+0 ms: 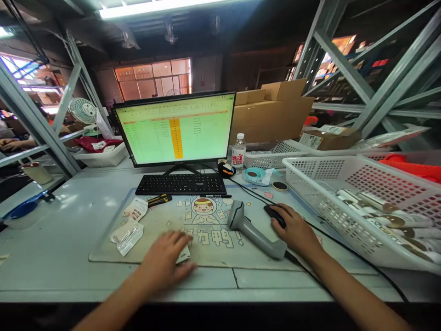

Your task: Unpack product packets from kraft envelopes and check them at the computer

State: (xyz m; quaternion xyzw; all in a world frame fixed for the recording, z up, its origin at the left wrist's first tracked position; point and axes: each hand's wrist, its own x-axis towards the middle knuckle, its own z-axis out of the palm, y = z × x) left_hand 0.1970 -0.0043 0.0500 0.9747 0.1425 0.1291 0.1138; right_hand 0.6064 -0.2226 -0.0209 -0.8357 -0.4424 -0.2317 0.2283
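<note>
My right hand (296,232) is draped over a black computer mouse (275,215) on the printed desk mat (113,250), its fingers curved round it. Slightly blurred, my left hand (165,257) hovers at or just above the front of the mat, thumb apart from the fingers. A small white piece (183,254) shows partly under those fingers; most of it is hidden, and I cannot tell whether they touch. Between the hands lies a grey barcode scanner (255,232). Left of my left hand is a small clear plastic packet (127,236), with a white paper tag (136,209) behind it.
A monitor (151,133) showing a spreadsheet stands behind a black keyboard (181,184). A yellow-black utility knife (159,200) lies on the mat. A water bottle (239,154) and a turquoise tape roll (255,175) stand further right. White baskets (320,207) with wrapped rolls flank my right arm.
</note>
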